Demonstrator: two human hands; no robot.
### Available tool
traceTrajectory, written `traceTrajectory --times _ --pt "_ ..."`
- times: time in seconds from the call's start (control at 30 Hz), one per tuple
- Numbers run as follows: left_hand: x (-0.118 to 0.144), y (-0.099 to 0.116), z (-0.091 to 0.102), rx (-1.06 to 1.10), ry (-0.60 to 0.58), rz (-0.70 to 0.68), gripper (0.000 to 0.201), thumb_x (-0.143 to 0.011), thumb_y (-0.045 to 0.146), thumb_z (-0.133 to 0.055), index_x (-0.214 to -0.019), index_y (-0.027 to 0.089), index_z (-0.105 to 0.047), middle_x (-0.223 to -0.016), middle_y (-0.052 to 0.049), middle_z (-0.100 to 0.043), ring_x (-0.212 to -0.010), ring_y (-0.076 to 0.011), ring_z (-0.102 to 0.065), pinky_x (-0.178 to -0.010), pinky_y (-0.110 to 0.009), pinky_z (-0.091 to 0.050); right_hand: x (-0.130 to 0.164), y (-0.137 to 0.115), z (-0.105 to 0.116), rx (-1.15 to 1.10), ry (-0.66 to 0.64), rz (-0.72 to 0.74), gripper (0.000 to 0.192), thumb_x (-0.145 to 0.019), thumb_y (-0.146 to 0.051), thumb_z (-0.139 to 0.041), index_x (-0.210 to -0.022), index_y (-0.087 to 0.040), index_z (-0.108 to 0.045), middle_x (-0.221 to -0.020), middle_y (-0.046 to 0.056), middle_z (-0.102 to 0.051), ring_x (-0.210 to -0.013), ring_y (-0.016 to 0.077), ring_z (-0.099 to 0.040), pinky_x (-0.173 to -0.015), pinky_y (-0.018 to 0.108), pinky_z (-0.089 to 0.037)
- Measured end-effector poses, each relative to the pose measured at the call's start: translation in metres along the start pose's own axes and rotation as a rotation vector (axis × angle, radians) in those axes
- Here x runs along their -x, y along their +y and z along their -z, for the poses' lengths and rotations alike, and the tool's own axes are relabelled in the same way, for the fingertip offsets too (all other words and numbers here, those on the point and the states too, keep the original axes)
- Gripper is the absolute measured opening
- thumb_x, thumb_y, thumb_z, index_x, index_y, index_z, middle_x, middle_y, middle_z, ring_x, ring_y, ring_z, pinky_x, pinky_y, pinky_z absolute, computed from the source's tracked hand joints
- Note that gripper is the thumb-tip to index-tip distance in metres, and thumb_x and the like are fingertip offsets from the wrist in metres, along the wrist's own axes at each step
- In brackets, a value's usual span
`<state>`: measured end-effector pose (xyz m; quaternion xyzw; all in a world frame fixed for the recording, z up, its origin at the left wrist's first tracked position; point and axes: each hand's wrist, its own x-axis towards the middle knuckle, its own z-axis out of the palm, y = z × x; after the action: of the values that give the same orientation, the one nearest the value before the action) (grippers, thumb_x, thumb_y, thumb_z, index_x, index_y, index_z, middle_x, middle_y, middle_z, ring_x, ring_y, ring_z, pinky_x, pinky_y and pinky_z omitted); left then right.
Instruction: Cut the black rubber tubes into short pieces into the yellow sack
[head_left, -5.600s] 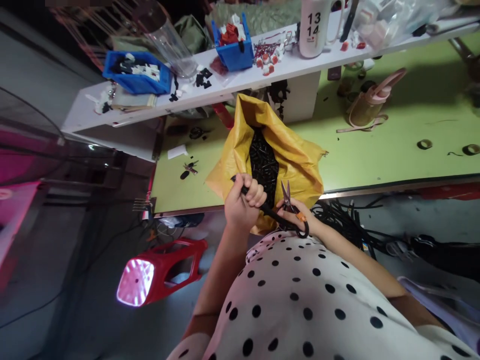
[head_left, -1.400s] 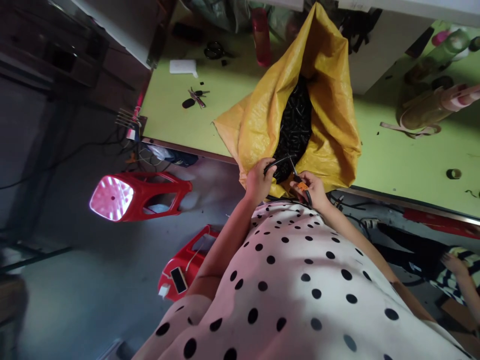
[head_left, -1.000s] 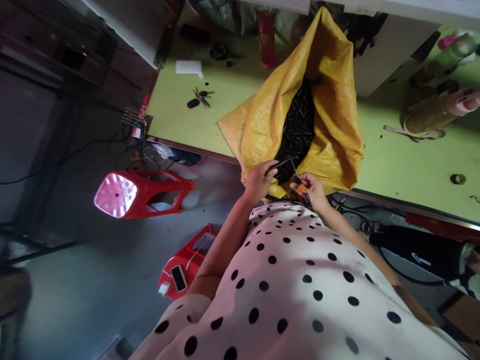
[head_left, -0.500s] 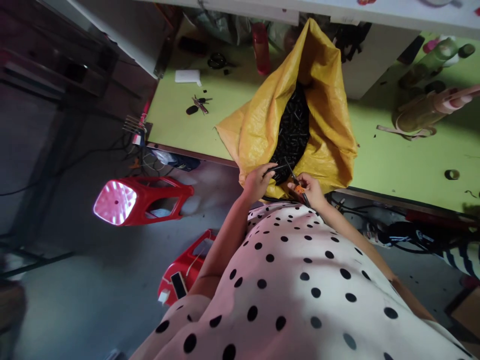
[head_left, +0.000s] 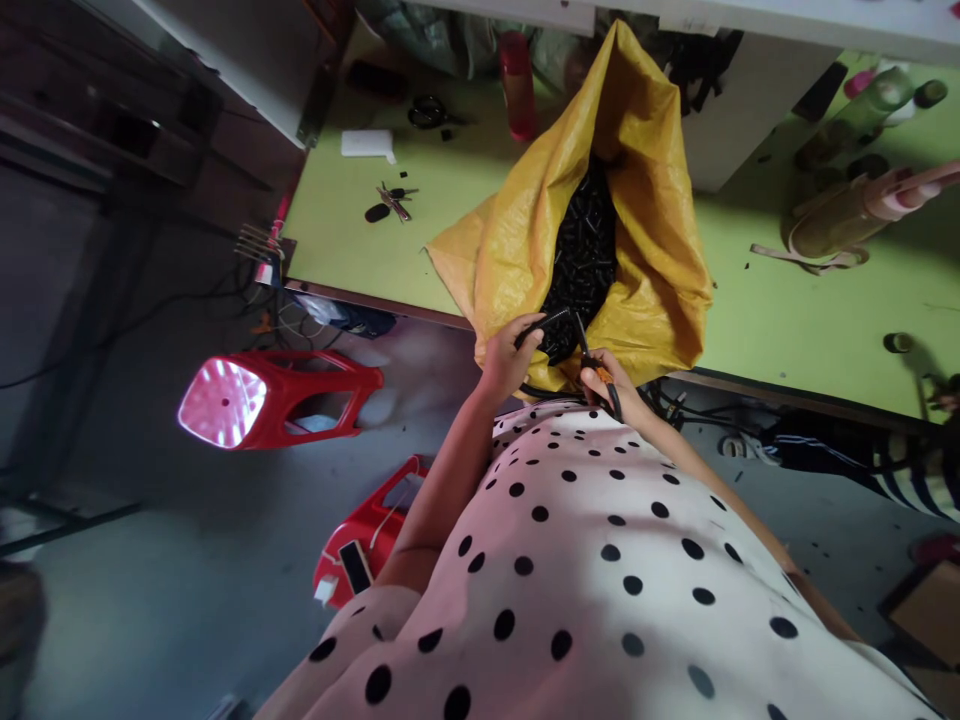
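Observation:
My left hand is closed on a thin black strip, which points right over the mouth of a yellow woven sack. My right hand grips a pair of scissors with black and orange handles. Their blades point up and come close to the free end of the strip; whether they touch it I cannot make out. Inside the open sack lies a heap of small black pieces. The sack rests on the front of the green table, against my dotted clothing.
On the table's left lie keys, a white box and dark-handled scissors. A red bottle stands behind. Rightward are a pink-topped bottle and a tape roll. Red stools are at left; one carries a phone.
The black strip has tilted up at its free end, nearer the scissor blades. My right hand has shifted slightly and the scissors have turned a little. The view has moved slightly.

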<state>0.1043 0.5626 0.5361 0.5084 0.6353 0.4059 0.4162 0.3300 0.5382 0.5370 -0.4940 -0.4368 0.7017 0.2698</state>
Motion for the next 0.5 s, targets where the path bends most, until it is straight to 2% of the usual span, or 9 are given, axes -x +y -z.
traceTrajectory --times 0.07,0.2,0.37,0.5 --pt "0.0 0.001 0.0 -0.012 -0.02 -0.031 0.03 -0.097 0.024 -0.066 -0.122 0.02 -0.08 -0.118 -0.008 -0.083 -0.108 -0.0223 -0.078 -0.099 -0.035 -0.063 0.002 0.0 0.001 0.041 -0.034 0.0 0.074 -0.077 -0.085 -0.079 -0.111 -0.027 -0.048 -0.077 -0.006 -0.053 -0.064 0.0139 -0.051 -0.06 0.03 -0.046" --pt "-0.001 0.004 -0.001 -0.042 -0.069 -0.062 0.029 -0.098 0.025 -0.066 -0.124 0.019 -0.079 -0.124 -0.009 -0.083 -0.116 -0.0232 -0.078 -0.108 -0.037 -0.059 0.001 -0.005 0.002 0.12 -0.046 -0.006 0.074 -0.078 -0.086 -0.078 -0.108 -0.026 -0.047 -0.081 -0.004 -0.055 -0.071 0.016 -0.053 -0.066 0.032 -0.049" --pt "0.001 0.008 -0.006 -0.079 -0.136 -0.095 0.025 -0.098 0.025 -0.067 -0.119 0.021 -0.078 -0.123 -0.008 -0.083 -0.116 -0.0234 -0.077 -0.108 -0.038 -0.059 -0.003 -0.017 -0.003 0.121 -0.018 -0.027 0.074 -0.074 -0.084 -0.083 -0.107 -0.026 -0.05 -0.08 -0.004 -0.055 -0.069 0.0161 -0.054 -0.062 0.032 -0.052" --pt "-0.002 0.005 -0.006 -0.106 -0.165 -0.097 0.024 -0.097 0.025 -0.068 -0.118 0.02 -0.077 -0.119 -0.008 -0.083 -0.11 -0.0235 -0.078 -0.1 -0.037 -0.06 -0.005 -0.023 -0.006 0.109 0.029 -0.038 0.075 -0.071 -0.085 -0.084 -0.103 -0.026 -0.05 -0.074 -0.006 -0.053 -0.058 0.0134 -0.049 -0.053 0.03 -0.045"
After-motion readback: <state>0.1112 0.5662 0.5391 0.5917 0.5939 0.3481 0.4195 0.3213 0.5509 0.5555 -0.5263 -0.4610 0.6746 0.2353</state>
